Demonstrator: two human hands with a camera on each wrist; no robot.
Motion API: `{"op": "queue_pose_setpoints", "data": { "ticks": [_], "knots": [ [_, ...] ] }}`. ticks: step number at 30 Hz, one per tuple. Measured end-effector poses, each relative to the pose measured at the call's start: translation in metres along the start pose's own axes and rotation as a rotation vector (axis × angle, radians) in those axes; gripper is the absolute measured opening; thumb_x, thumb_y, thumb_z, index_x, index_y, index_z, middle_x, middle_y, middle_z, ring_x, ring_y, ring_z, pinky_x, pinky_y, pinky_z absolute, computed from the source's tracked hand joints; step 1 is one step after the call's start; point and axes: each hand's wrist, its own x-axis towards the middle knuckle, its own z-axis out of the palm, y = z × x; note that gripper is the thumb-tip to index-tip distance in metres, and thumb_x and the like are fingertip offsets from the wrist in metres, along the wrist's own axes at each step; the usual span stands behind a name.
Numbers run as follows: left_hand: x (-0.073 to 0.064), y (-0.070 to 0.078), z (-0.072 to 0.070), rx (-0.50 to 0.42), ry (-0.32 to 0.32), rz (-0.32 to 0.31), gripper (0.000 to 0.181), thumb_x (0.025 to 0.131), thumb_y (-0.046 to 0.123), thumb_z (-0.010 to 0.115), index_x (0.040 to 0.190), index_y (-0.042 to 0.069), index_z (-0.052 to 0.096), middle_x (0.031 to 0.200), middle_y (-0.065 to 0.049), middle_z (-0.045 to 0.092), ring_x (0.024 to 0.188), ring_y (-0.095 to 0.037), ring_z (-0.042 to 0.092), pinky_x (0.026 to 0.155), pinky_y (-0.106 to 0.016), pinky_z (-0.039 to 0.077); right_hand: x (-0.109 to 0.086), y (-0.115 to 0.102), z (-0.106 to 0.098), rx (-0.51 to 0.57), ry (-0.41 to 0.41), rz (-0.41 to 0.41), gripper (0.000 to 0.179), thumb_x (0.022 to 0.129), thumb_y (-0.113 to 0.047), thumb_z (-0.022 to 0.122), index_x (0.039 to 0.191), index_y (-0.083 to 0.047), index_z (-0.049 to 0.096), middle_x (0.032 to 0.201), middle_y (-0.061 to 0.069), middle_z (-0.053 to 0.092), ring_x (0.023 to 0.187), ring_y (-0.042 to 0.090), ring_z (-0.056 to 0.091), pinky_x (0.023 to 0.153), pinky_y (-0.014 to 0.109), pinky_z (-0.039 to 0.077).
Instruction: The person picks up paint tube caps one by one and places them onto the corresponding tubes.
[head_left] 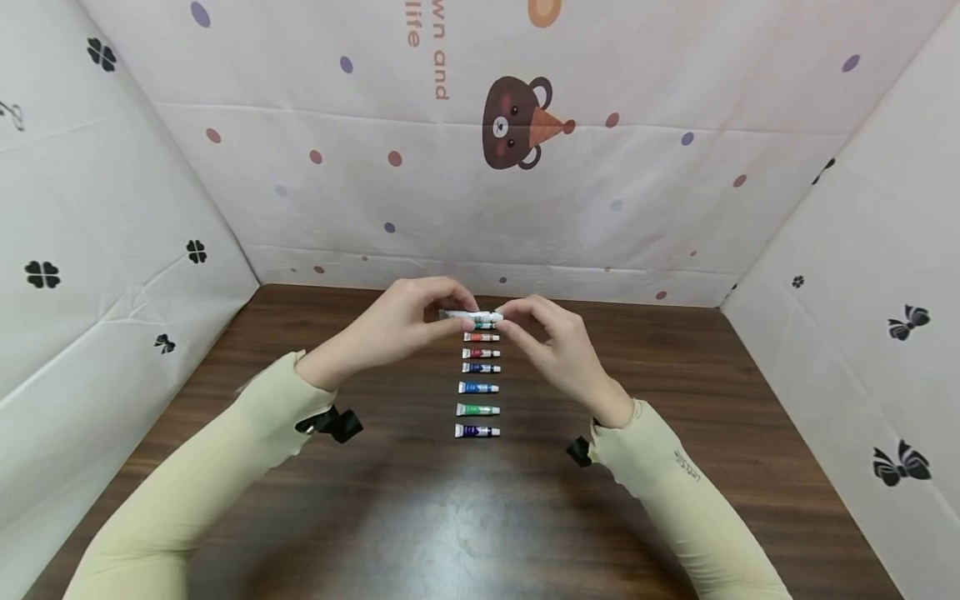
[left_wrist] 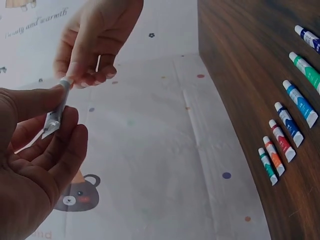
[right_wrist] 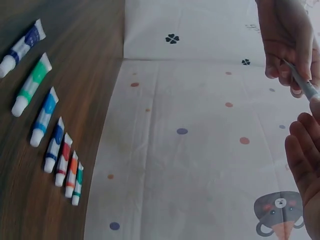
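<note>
Above the far end of the table, my left hand [head_left: 408, 321] holds a white paint tube [head_left: 476, 316] between thumb and fingers. The tube's flat crimped end points left and its white cap points right. My right hand [head_left: 551, 342] pinches the tube at the cap, as the left wrist view also shows. Below the hands lies a column of paint tubes: purple [head_left: 477, 431], light green [head_left: 477, 410], blue [head_left: 477, 387], dark blue [head_left: 481, 367], red [head_left: 481, 353] and orange [head_left: 481, 337]. A dark green tube [left_wrist: 268, 166] is partly hidden by the held one in the head view.
The brown wooden table [head_left: 300, 517] is bounded at the back by a printed cloth wall [head_left: 420, 200] with a bear and dots. White patterned side walls stand left [head_left: 112, 250] and right [head_left: 847, 292]. The column's caps all face right.
</note>
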Motion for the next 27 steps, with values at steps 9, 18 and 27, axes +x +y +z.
{"op": "queue_pose_setpoints", "data": {
  "ticks": [9, 18, 27],
  "knots": [
    [0.0, 0.006, 0.004, 0.06, -0.027, -0.023, 0.01, 0.096, 0.022, 0.073, 0.105, 0.019, 0.071, 0.095, 0.011, 0.067, 0.079, -0.011, 0.057, 0.068, -0.033, 0.045, -0.005, -0.003, -0.007, -0.165, -0.06, -0.129, 0.014, 0.093, -0.004, 0.072, 0.107, -0.004, 0.069, 0.098, 0.003, 0.068, 0.082, 0.014, 0.059, 0.072, 0.027, 0.048],
    [-0.001, 0.008, 0.011, 0.044, 0.007, 0.044, 0.013, 0.093, 0.019, 0.075, 0.106, 0.016, 0.071, 0.097, 0.01, 0.066, 0.086, -0.008, 0.06, 0.074, -0.031, 0.048, -0.006, -0.005, -0.006, -0.162, -0.09, -0.128, 0.024, 0.107, -0.023, 0.052, 0.098, -0.006, 0.066, 0.086, 0.0, 0.06, 0.073, 0.012, 0.052, 0.065, 0.029, 0.045],
    [0.0, 0.006, 0.017, 0.02, 0.014, 0.083, 0.016, 0.093, 0.018, 0.076, 0.107, 0.014, 0.072, 0.099, 0.009, 0.067, 0.09, -0.007, 0.062, 0.078, -0.032, 0.051, -0.009, -0.003, -0.006, -0.096, -0.123, 0.045, 0.028, 0.11, -0.02, 0.043, 0.095, -0.01, 0.065, 0.083, -0.001, 0.061, 0.069, 0.011, 0.051, 0.064, 0.029, 0.045]
  ]
}}
